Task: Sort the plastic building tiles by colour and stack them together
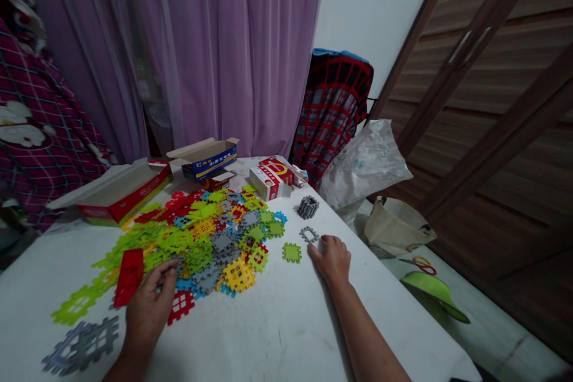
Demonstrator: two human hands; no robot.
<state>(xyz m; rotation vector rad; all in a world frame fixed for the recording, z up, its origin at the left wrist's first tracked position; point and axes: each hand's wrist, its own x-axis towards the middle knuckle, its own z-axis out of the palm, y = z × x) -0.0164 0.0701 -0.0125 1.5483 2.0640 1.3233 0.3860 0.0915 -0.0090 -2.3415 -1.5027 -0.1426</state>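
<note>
A heap of interlocking plastic tiles [206,227], in green, yellow, red, grey and blue, spreads over the white table [250,340]. My left hand [152,298] is at the heap's near left edge, its fingers curled closed; what they hold, if anything, is hidden. Beside it is a red plastic piece [129,271]. My right hand [333,259] rests on the table, thumb and forefinger apart, just by a grey frame-shaped tile [308,234]. Left of that hand lies a single green tile [292,252]. Farther back stands a stack of grey tiles [308,207].
Along the back stand an open red box [134,197], an open blue box [210,158] and a red-and-white box [271,179]. Grey tiles [83,343] lie near left. Beyond the right edge are a bag [396,227], scissors [423,264] and a green visor [432,292].
</note>
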